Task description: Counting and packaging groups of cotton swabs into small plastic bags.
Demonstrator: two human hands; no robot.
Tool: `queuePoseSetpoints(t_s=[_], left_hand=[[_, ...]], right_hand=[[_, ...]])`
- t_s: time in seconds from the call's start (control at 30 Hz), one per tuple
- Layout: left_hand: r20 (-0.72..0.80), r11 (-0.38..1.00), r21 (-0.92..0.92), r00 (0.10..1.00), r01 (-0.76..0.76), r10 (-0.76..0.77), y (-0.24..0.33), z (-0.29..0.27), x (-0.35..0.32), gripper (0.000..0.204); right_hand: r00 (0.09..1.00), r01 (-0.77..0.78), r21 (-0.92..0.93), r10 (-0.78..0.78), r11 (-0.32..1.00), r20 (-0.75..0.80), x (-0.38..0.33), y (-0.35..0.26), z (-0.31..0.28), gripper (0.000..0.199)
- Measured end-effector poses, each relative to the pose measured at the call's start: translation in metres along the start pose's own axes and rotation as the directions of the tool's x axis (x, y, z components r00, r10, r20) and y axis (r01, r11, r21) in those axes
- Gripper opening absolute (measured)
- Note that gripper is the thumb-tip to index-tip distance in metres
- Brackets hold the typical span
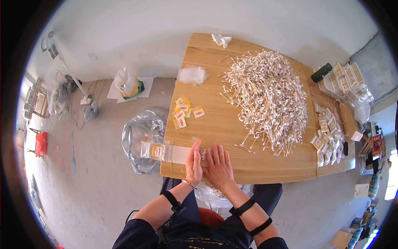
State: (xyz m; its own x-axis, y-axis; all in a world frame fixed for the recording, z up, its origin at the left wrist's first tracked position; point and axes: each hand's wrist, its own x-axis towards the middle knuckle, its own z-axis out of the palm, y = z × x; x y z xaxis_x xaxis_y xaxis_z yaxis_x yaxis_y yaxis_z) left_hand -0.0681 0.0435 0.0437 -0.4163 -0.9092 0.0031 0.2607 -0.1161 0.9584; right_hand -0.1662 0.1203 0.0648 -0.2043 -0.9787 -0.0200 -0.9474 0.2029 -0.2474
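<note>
My left hand [193, 162] and my right hand [219, 166] rest side by side at the near edge of the wooden table [215, 124]. Between them they press a small bundle of cotton swabs [206, 154], only its ends showing between the palms. My left hand lies on the end of a long clear plastic bag [166, 152] with a yellow label inside, which hangs over the table's left edge. A large heap of loose cotton swabs [267, 93] fills the middle and far right of the table.
Several yellow labels [184, 110] and a stack of clear bags [192, 74] lie on the left half. Filled packets [327, 135] pile up at the right edge, with more packed boxes [346, 79] behind. A silvery sack [143, 135] stands on the floor left of the table.
</note>
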Motion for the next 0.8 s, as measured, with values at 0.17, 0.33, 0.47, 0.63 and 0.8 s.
queuePoseSetpoints(t_s=[0.17, 0.33, 0.47, 0.63, 0.8], left_hand=[[-0.018, 0.997, -0.070, 0.999, 0.042, -0.043, 0.001, -0.004, 0.001, 0.056], [0.013, 0.999, 0.019, 0.999, 0.034, -0.034, -0.003, -0.004, 0.000, 0.054], [-0.017, 0.999, 0.030, 0.999, 0.028, -0.027, 0.001, -0.003, -0.001, 0.054], [-0.058, 0.998, 0.060, 0.998, 0.016, -0.012, -0.004, -0.001, -0.003, 0.053], [-0.033, 0.998, 0.006, 0.998, 0.061, -0.061, -0.002, -0.001, -0.001, 0.052]], right_hand=[[0.995, 0.076, -0.024, -0.074, 0.997, 0.066, -0.022, -0.008, -0.007, 0.080], [0.997, 0.051, -0.108, -0.044, 0.993, 0.068, -0.005, -0.003, -0.015, 0.082], [0.998, 0.058, -0.111, -0.053, 0.992, 0.047, -0.001, 0.000, -0.014, 0.083], [0.997, 0.067, -0.150, -0.060, 0.986, 0.053, -0.005, -0.001, -0.010, 0.084], [0.997, 0.061, -0.132, -0.055, 0.989, 0.048, 0.011, 0.013, 0.000, 0.085]])
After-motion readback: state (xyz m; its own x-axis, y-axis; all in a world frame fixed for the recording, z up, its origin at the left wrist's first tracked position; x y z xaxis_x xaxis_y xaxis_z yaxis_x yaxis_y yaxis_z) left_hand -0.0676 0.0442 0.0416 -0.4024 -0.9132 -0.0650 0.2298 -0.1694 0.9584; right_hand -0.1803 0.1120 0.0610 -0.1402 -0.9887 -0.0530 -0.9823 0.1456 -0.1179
